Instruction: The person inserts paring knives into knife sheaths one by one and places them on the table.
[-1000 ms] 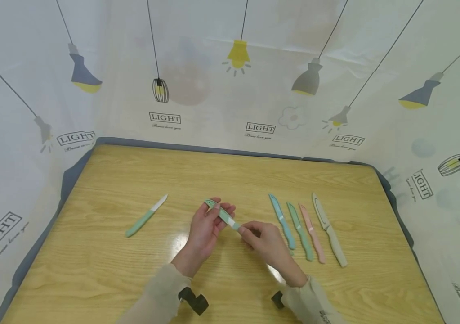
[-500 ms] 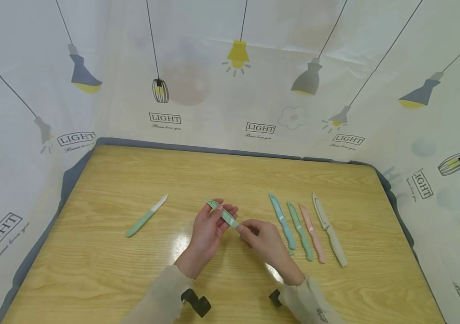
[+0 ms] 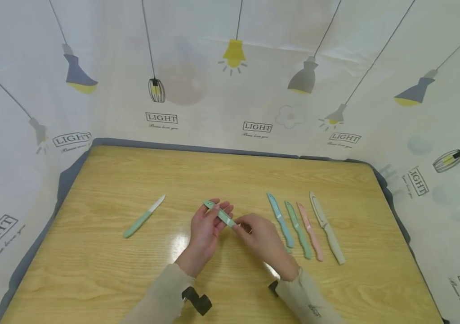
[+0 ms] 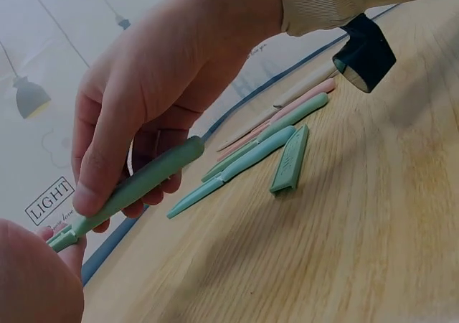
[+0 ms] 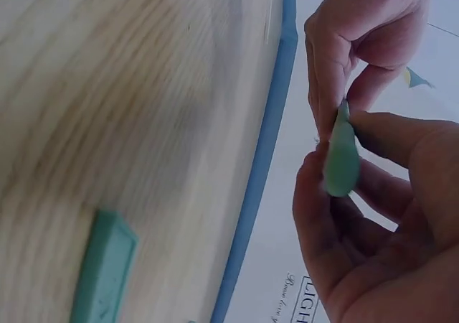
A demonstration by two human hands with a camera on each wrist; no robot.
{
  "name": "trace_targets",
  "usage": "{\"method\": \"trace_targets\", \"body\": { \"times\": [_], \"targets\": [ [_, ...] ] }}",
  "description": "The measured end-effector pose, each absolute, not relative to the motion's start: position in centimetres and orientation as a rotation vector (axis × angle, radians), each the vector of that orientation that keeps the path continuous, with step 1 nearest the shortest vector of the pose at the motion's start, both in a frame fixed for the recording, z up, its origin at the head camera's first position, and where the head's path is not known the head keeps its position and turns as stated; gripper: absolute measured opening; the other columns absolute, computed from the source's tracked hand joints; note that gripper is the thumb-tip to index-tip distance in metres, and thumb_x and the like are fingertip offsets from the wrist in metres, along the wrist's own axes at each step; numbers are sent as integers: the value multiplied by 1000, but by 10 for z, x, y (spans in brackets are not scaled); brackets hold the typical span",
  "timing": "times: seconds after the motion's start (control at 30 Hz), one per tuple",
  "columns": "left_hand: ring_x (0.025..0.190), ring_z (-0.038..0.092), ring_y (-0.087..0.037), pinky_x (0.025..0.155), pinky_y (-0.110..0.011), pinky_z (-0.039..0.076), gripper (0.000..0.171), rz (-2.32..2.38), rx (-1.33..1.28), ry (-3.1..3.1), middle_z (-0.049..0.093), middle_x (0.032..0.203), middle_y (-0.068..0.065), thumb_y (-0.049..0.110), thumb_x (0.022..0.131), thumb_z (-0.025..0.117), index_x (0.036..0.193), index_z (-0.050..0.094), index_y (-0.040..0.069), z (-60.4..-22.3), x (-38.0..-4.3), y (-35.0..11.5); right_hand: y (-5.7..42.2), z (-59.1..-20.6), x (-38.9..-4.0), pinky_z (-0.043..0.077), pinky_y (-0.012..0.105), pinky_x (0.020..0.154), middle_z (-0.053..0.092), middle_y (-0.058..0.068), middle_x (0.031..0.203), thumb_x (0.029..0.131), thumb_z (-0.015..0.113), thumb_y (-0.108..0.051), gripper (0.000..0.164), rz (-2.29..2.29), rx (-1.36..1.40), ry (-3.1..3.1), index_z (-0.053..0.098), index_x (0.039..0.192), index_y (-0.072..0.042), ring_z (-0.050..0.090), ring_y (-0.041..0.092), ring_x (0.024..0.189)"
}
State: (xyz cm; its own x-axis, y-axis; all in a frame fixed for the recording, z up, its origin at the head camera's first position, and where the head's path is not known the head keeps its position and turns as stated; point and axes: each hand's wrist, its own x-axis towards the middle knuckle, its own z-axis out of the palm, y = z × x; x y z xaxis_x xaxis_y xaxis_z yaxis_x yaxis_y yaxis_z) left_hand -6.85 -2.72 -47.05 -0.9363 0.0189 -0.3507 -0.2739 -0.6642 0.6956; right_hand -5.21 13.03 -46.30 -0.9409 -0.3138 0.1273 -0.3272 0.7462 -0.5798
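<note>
Over the middle of the table, a green paring knife (image 4: 143, 183) is held between both hands, its blade inside a pale green sheath (image 3: 222, 215). The left hand (image 3: 204, 229) pinches the sheath between thumb and fingers, palm up. On the handle end, the right hand (image 3: 265, 237) grips with thumb and curled fingers. The right wrist view shows the handle butt end-on, under the right thumb. To the left lies another green knife (image 3: 145, 217) with its white blade bare. A loose green sheath (image 4: 290, 158) lies beside the blue knife, mostly hidden in the head view.
Right of the hands lie a blue knife (image 3: 281, 221), a green knife (image 3: 299, 231), a pink knife (image 3: 310, 233) and a larger cream knife (image 3: 328, 229), all sheathed, roughly side by side. A printed curtain (image 3: 213, 103) stands around the wooden table (image 3: 153, 175).
The pale gap between sheath and handle has narrowed as the handle slid further toward the sheath. The head view has shifted slightly; the knives on the table stay put.
</note>
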Motion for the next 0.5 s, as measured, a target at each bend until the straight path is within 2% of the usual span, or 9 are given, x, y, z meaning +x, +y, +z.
{"method": "trace_targets", "body": {
  "times": [0.23,0.5],
  "targets": [
    [120,54,-34,99,-39,47,43,2650,-438,1211,49,135,-29,3,100,46,140,35,-8,-472,-71,-20,134,-460,-54,46,20,53,58,-7,76,86,71,-27,17,724,609,-2915,72,91,-11,49,5,64],
    [128,46,-34,107,-41,39,50,2633,-435,1280,43,141,-27,0,97,51,142,32,-8,-469,-73,-27,154,-473,-62,52,23,57,65,-3,78,89,68,-26,23,703,406,-2971,73,96,-5,55,7,65]
  ]
}}
